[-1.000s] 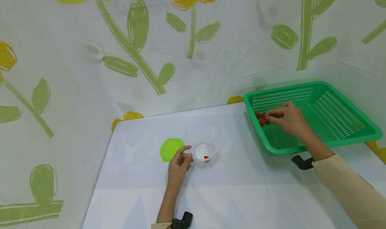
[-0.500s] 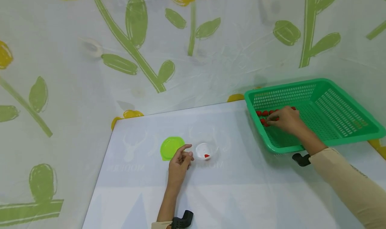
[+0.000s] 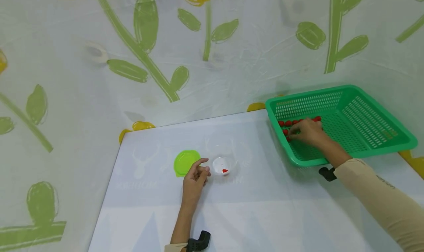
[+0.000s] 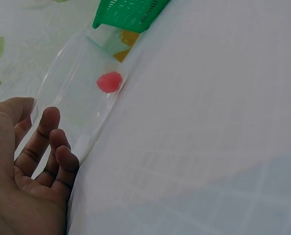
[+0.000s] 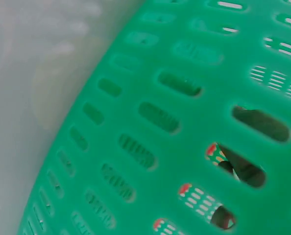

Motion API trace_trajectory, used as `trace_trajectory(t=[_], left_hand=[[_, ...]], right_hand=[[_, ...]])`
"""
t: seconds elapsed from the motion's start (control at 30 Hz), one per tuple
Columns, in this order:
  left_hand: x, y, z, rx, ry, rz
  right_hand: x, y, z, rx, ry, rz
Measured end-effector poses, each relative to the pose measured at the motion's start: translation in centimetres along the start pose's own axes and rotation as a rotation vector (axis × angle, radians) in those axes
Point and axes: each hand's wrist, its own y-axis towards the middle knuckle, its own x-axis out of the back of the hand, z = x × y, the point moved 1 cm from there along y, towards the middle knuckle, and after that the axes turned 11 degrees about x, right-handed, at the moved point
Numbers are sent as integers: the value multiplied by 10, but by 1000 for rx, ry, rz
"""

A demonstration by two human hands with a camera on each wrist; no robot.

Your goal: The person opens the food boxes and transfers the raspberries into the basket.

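Note:
In the head view my right hand [image 3: 308, 131] reaches into the green basket [image 3: 391, 145], its thumb and fingers pinching a small red strawberry [image 3: 288, 138] near the left wall. Several more strawberries [image 3: 288, 123] line the basket floor beyond it, some hidden by the hand. Through the basket wall, the right wrist view gives only bits of fingers and red. My left hand [image 3: 193, 176] stays beside a clear plastic bowl [image 3: 216, 171], fingers loosely bent, a fingertip at the rim in the left wrist view. One strawberry [image 4: 109, 82] lies in that bowl.
A lime-green lid [image 3: 185, 163] lies left of the bowl, partly behind my left hand. The white table [image 3: 142, 222] meets a flower-printed cloth wall [image 3: 251, 71] at the back. The basket's raised rim surrounds my right wrist.
My right hand has moved slightly towards me within the basket, with the strawberry at its fingertips shifting along. More of the back row shows now. The left hand holds its place.

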Motion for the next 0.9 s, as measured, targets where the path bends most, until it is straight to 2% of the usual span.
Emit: trace_trajectory(t=[0.23,0.47,0.57,0.73,0.83,0.9], left_hand=[[-1,1,1,-2,-20,12],[2,0,0,-14,-4,5],[2,0,0,-19,2,5],[2,0,-1,-25,4,9],[1,0,-1,-25,3,3],[2,0,-2,-24,1,-2]], right_hand=[[8,-6,8,-19,44,-111],[15,-13,37,14,128,-234],[15,-16,51,47,165,-289],[14,-15,70,132,159,-418],[10,-12,80,183,181,-444],[5,-10,87,223,207,-426]])
